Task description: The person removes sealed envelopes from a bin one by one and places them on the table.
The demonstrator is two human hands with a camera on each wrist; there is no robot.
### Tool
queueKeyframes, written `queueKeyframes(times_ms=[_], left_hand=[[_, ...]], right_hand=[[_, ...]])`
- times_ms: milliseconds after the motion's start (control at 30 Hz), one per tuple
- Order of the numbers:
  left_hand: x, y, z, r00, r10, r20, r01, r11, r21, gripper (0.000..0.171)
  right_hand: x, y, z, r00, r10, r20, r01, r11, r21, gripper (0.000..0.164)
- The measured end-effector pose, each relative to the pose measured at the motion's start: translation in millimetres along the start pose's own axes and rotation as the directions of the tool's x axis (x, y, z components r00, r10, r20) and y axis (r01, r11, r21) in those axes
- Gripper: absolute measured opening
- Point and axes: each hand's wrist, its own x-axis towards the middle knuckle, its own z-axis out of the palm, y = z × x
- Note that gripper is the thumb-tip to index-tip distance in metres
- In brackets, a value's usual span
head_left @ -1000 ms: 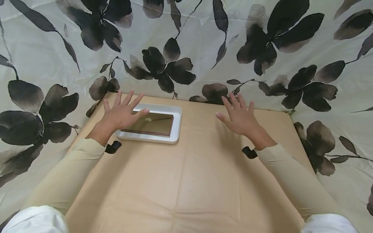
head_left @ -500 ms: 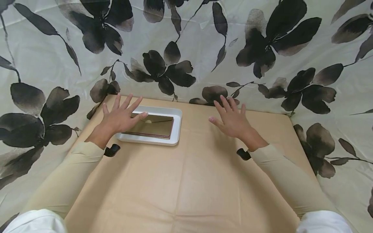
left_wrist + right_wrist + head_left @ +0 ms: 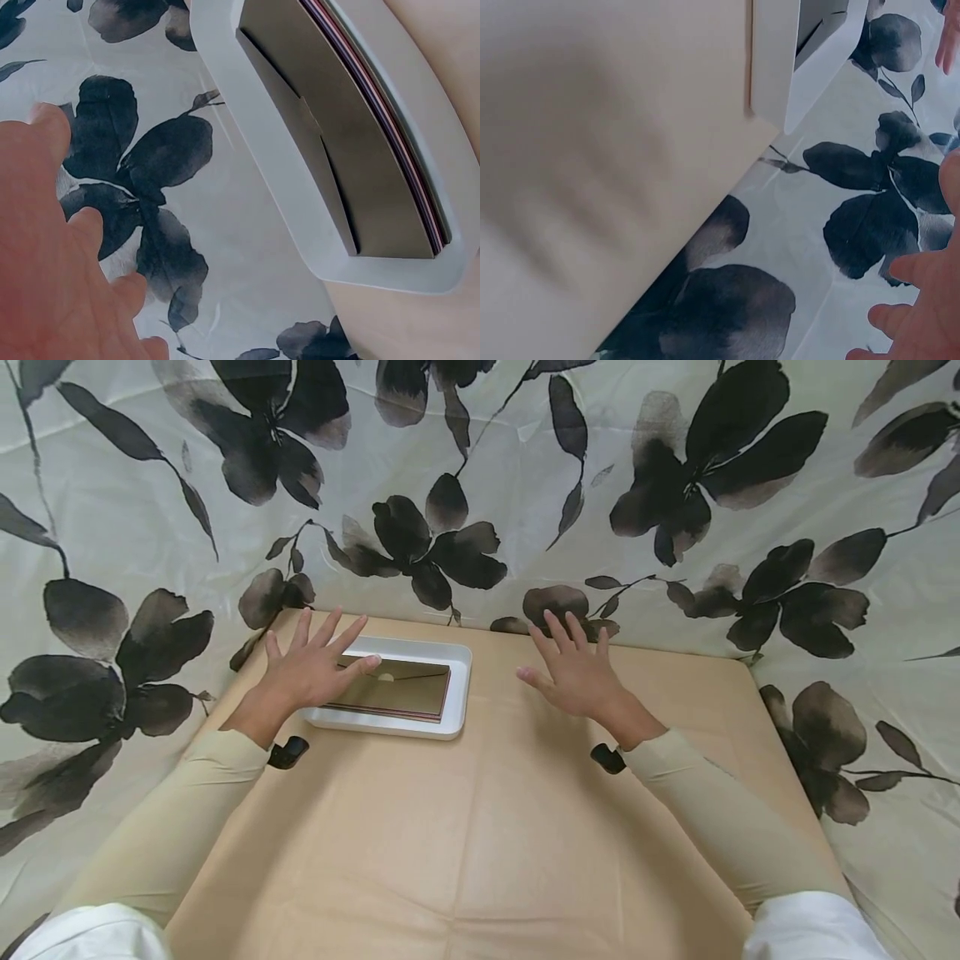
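A shallow white tray [image 3: 459,693] sits at the back left of the table, holding a stack of envelopes [image 3: 408,689]. The top envelope is olive-brown with a flap; several coloured edges show along the stack's side in the left wrist view [image 3: 352,127]. Over the tray's left end hovers my left hand [image 3: 300,672], fingers spread, hiding that part of the tray. My right hand [image 3: 577,681] is held in the air to the right of the tray, fingers spread and holding nothing; its shadow falls on the table.
The table [image 3: 465,827] has a tan cover with fold creases. Behind it and on both sides hangs a white cloth [image 3: 555,485] printed with dark flowers. A black wrist camera [image 3: 288,752] is worn on the left wrist, another [image 3: 607,758] on the right.
My right hand has moved left, closer to the tray. The left hand stays over the tray's left end, and the tray and envelopes stay put while the head view shifts slightly.
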Motion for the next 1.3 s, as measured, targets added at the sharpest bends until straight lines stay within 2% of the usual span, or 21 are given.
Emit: queueKeyframes(times_ms=[500, 800, 1300], left_hand=[[2.0, 5.5, -2.1, 1.0, 0.015, -0.018, -0.015, 1.0, 0.001, 0.087], [4.4, 7.4, -2.5, 1.0, 0.013, -0.001, -0.013, 1.0, 0.006, 0.087], [7.6, 4.8, 5.5, 0.999, 0.021, -0.026, -0.021, 1.0, 0.011, 0.088]], right_hand=[[12.4, -25.4, 4.7, 1.0, -0.019, -0.013, 0.019, 0.999, 0.027, 0.083], [18.5, -37.4, 5.7, 0.999, -0.034, -0.007, 0.034, 0.999, 0.018, 0.083], [30.0, -55.1, 16.6, 0.999, -0.045, 0.001, 0.045, 0.998, 0.043, 0.084]])
